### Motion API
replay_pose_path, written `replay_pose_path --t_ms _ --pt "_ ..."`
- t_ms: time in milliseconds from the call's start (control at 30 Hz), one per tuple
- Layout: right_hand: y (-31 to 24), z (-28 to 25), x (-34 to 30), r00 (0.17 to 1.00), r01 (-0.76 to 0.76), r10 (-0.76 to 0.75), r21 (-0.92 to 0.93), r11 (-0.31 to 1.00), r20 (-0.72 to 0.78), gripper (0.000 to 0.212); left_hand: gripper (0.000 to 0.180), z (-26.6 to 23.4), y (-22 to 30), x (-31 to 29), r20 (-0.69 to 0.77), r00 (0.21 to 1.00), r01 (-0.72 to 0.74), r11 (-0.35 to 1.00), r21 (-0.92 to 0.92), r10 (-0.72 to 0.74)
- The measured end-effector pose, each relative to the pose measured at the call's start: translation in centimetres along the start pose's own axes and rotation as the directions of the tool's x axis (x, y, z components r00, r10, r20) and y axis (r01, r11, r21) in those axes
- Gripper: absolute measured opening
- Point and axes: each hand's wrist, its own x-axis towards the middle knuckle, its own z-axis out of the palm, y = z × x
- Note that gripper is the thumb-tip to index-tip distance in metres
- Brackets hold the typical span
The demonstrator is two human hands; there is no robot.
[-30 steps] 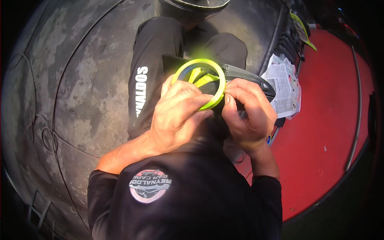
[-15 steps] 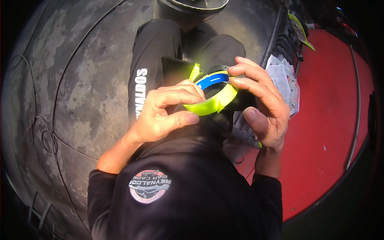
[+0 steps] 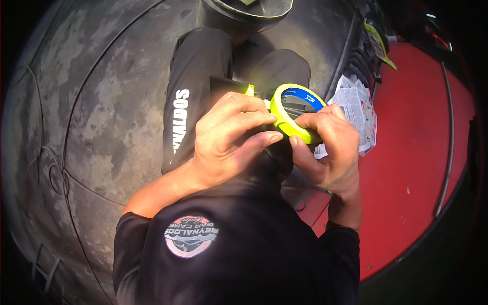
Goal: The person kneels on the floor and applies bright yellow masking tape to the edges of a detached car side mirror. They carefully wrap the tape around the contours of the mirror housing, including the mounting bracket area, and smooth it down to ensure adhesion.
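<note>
A roll of bright yellow-green masking tape [image 3: 281, 118] with a blue inner core is held in front of my lap, its open ring tilted toward me. My right hand [image 3: 331, 150] grips the lower right of the ring, thumb outside and curled fingers reaching over the rim. At the roll's left edge, my left hand [image 3: 223, 137] has its fingers curled, index fingertip against the tape and thumb just below. Whether it pinches a loose tape end is hard to make out. Just beyond the left hand lies a dark flat piece [image 3: 223, 85] with a yellow-green tape strip [image 3: 249, 90] on it.
A dark bucket [image 3: 241, 21] stands beyond my knees. Crumpled newspaper [image 3: 354, 109] lies right of the roll, beside a large red panel [image 3: 406, 152] with a grey rod [image 3: 446, 152] along it. A thin cable [image 3: 67, 132] runs over the stained floor at left.
The tape roll has moved right and turned so its ring faces me more. My right hand has closed on its rim, while my left fingers have come out of the ring to its left edge.
</note>
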Motion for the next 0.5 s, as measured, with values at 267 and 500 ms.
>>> replay_pose_path --t_ms 267,500 --pt "-0.2 -1.1 0.9 1.0 0.029 -0.029 -0.129 0.991 -0.004 0.02 0.013 0.4 -0.1 1.6 -0.04 0.997 0.062 0.998 -0.026 -0.063" --pt "-0.5 -1.1 1.2 0.995 -0.082 0.078 -0.078 0.994 -0.056 0.017 0.011 0.5 -0.3 2.9 -0.058 0.998 -0.008 1.0 0.002 0.008"
